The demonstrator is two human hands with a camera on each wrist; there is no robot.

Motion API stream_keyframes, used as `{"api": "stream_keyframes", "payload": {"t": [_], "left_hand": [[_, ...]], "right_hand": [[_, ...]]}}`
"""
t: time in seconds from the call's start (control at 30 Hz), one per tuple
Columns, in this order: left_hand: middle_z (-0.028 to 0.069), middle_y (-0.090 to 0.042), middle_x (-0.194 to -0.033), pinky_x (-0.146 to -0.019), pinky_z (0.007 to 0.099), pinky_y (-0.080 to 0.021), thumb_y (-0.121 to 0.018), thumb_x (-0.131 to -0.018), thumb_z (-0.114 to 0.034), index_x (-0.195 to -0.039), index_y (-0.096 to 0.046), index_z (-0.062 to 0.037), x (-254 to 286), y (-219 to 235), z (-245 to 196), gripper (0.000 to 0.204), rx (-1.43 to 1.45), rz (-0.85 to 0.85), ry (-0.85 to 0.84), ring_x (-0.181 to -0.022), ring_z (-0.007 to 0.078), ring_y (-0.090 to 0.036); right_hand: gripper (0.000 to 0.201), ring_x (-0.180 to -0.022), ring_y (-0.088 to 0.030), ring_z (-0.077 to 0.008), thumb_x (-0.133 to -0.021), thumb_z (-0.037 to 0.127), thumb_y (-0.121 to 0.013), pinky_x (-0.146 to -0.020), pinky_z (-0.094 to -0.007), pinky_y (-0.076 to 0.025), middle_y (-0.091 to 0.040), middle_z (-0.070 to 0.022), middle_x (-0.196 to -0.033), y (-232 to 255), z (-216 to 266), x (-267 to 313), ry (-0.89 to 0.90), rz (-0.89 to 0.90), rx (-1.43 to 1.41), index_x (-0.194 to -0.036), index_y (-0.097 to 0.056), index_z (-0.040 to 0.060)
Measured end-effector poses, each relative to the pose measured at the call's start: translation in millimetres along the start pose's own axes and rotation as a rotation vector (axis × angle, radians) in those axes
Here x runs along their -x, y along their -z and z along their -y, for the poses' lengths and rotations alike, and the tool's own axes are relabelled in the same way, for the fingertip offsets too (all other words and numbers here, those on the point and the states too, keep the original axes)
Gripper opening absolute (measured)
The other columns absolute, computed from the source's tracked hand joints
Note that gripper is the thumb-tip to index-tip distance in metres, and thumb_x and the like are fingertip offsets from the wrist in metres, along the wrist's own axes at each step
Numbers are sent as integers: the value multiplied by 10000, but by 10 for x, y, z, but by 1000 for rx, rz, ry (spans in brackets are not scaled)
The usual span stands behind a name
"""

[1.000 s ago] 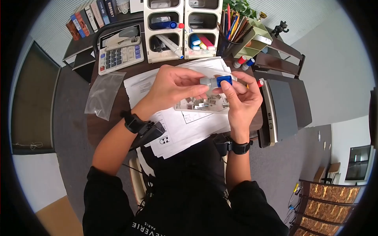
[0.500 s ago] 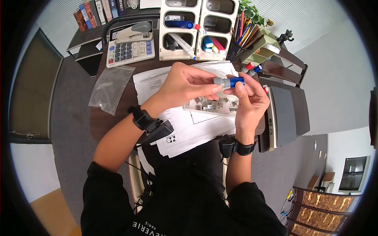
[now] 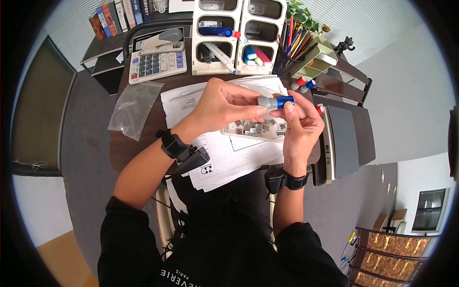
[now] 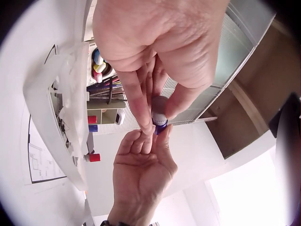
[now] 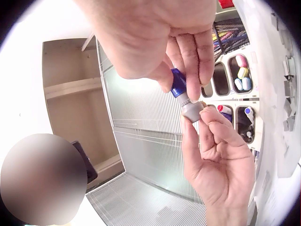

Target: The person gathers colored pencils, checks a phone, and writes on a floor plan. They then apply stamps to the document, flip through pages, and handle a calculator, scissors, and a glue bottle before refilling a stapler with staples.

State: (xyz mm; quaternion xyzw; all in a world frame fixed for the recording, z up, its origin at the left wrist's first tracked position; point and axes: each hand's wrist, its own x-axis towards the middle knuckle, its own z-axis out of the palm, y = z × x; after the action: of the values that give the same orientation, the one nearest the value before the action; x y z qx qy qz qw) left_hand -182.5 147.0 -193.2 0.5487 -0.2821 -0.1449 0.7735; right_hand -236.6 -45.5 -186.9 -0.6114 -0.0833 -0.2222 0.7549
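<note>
Both hands meet over the papers around a small cylinder (image 3: 268, 103) with a grey body and a blue end. My left hand (image 3: 222, 103) pinches the grey body between thumb and fingers. The blue end (image 3: 285, 101) is pinched by my right hand (image 3: 301, 122), its thumb lying along the near side. In the right wrist view the grey body (image 5: 192, 112) joins the blue end (image 5: 178, 84) at a narrower ribbed collar. Just below the hands sits a shallow white tray (image 3: 258, 137) of small metal pieces, partly hidden by the fingers.
White organizers (image 3: 215, 68) with pens and markers stand behind the papers (image 3: 215, 162). A calculator (image 3: 158, 67) and a clear plastic bag (image 3: 134, 112) lie to the left. Red-capped (image 3: 300, 82) and blue-capped cylinders (image 3: 308, 86) stand at the right, near a pencil cup (image 3: 287, 62).
The head view has shifted, so desk and hands appear farther right than a second ago. Both hands keep their pinch on the blue-ended cylinder.
</note>
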Motion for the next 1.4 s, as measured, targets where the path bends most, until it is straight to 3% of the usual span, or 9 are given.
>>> {"api": "stream_keyframes", "payload": {"t": [0.37,0.63,0.7,0.8,0.93,1.13,1.2,1.33,1.4], "left_hand": [[196,-737,-962,-730,301,-627,-768,-864,-42,-1111,-694,117,15,-20,-36,303,62,5,20,-819,200,-740],[176,-725,-1033,-787,319,-609,-760,-878,-41,-1181,-654,108,-19,27,7,354,-38,46,-35,-886,203,-730],[125,-742,-914,-719,263,-573,-780,-867,-55,-1093,-699,94,-4,-26,-19,283,-8,64,29,-810,126,-705],[101,-736,-870,-671,244,-557,-788,-865,-71,-1060,-708,87,15,-9,-61,263,-33,138,137,-761,102,-688],[121,-728,-898,-685,259,-579,-787,-860,-61,-1096,-676,112,30,15,-48,313,-46,211,192,-791,136,-708],[121,-716,-792,-624,257,-572,-728,-920,-130,-959,-704,93,42,-9,-78,228,-116,321,230,-706,166,-725],[109,-699,-676,-570,253,-568,-719,-938,-217,-787,-713,61,48,-33,-90,316,-69,336,257,-659,166,-725],[121,-713,-775,-600,279,-575,-675,-959,-176,-941,-703,83,3,143,-37,261,-131,343,287,-679,185,-723],[127,-715,-821,-628,286,-582,-650,-973,-165,-1030,-684,90,-43,162,25,264,-47,124,130,-713,192,-725]], "right_hand": [[276,-786,-737,-240,-903,-41,-689,-710,-308,-602,-735,-208,-989,-5,-3,31,15,-5,-14,-1170,-639,-93],[295,-802,-728,-184,-870,-54,-734,-717,-286,-598,-736,-187,-977,-44,30,33,63,-15,100,-1144,-640,-106],[306,-795,-725,-171,-860,-54,-744,-718,-274,-587,-738,-174,-962,-49,58,65,58,-2,125,-1145,-642,-98],[326,-758,-707,-138,-847,-34,-768,-711,-249,-559,-737,-136,-921,-20,61,93,69,34,168,-1146,-647,-80],[287,-661,-645,-87,-841,33,-799,-670,-218,-512,-718,-72,-840,55,141,124,54,148,373,-1081,-676,-62],[171,-606,-592,-62,-859,59,-785,-529,-215,-443,-670,-36,-705,92,214,179,-83,194,290,-985,-714,-32],[158,-597,-583,-57,-879,69,-768,-508,-217,-432,-659,-31,-694,155,191,154,-82,220,242,-995,-716,-24],[220,-520,-439,-47,-992,180,-648,-489,-231,-345,-542,24,-644,564,311,-145,111,-294,185,-1007,-698,-34],[175,-550,-467,-37,-965,124,-677,-489,-214,-333,-572,16,-675,722,359,-257,153,-243,255,-1044,-696,-31]]}}
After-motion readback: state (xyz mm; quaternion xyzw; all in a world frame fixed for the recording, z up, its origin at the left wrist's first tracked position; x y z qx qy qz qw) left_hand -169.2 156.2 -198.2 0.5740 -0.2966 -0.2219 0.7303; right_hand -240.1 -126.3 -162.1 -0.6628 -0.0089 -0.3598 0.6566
